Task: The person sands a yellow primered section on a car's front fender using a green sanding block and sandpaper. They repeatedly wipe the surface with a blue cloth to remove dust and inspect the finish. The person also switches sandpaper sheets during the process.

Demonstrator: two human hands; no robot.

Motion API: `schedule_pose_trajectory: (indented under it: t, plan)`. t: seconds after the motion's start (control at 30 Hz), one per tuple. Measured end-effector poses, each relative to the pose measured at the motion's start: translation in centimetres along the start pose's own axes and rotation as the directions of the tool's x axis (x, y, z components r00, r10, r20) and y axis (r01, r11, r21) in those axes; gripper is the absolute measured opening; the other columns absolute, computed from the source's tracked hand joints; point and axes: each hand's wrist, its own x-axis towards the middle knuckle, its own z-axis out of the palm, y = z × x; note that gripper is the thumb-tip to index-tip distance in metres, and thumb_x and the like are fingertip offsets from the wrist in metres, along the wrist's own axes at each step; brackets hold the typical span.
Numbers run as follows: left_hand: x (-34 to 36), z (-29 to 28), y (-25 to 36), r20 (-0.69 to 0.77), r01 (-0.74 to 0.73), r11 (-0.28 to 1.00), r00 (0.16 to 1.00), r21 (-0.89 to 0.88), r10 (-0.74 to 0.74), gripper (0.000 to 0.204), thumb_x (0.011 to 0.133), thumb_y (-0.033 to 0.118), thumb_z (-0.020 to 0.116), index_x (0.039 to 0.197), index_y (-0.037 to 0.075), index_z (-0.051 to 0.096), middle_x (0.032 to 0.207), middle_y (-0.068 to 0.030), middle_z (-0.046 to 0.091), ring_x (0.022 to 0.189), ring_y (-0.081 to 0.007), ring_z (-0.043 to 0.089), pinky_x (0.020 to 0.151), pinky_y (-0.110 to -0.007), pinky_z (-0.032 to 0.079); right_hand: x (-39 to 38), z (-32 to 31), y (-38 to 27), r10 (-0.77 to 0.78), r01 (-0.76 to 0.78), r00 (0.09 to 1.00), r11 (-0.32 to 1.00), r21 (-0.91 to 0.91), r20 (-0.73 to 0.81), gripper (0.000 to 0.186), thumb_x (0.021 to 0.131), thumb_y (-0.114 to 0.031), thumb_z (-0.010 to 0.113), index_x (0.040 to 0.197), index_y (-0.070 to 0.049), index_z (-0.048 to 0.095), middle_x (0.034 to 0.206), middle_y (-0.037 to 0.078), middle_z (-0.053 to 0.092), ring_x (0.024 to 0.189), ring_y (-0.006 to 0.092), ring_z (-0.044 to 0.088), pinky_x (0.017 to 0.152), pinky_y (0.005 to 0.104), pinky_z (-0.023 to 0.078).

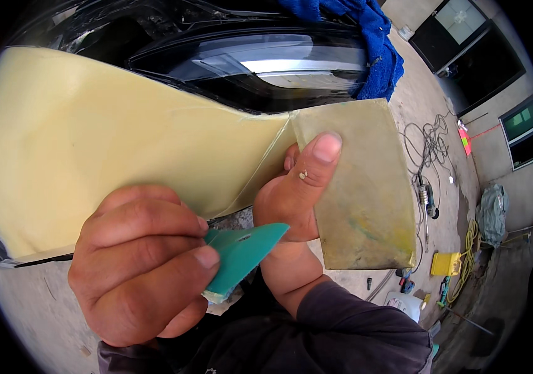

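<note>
In my left hand [138, 262], a teal flexible spreader [247, 249] is pinched between fingers and thumb. It has a small dark hole, and pale residue shows along its lower edge. My right hand [297, 199] grips a translucent, yellowish flat sheet [366, 199] by its left side, thumb on the front face; the other fingers are mostly hidden. Yellow-green smears mark the sheet's lower part. A small pale crumb sticks to the right thumb. Behind both hands lies a cream-coloured car body panel [110, 131], with a seam running down near the right hand.
Above the panel is a car headlight [291, 62], with a blue cloth [378, 56] draped at its right. Tangled cable [431, 146], a yellow container [446, 263], a white jug [406, 304] and a yellow hose [467, 262] lie on the concrete floor at right, towards a wall.
</note>
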Motion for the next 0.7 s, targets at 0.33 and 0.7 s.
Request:
schedule_pose_trajectory:
  t: [0.33, 0.7]
  plan:
    - [0.1, -0.3, 0.0, 0.0, -0.005, 1.0, 1.0, 0.023, 0.005, 0.017, 0.095, 0.023, 0.067, 0.096, 0.01, 0.055, 0.064, -0.0049, 0.062, 0.065, -0.0241, 0.066, 0.068, -0.041, 0.056, -0.6, 0.4, -0.6, 0.052, -0.051, 0.999, 0.998, 0.029, -0.014, 0.05, 0.097, -0.063, 0.059, 0.089, -0.014, 0.052, 0.088, -0.003, 0.048, 0.081, 0.0113, 0.041, 0.073, 0.0275, 0.033]
    - [-0.1, 0.3, 0.0, -0.011, 0.002, 0.999, 1.0, 0.037, -0.001, 0.019, 0.096, 0.025, 0.067, 0.094, 0.01, 0.055, 0.063, -0.0047, 0.062, 0.064, -0.0241, 0.066, 0.067, -0.041, 0.056, -0.2, 0.6, -0.7, 0.12, -0.104, 0.987, 0.984, 0.142, -0.105, 0.05, 0.092, -0.063, 0.067, 0.092, -0.014, 0.054, 0.089, -0.003, 0.05, 0.081, 0.012, 0.041, 0.073, 0.0275, 0.034]
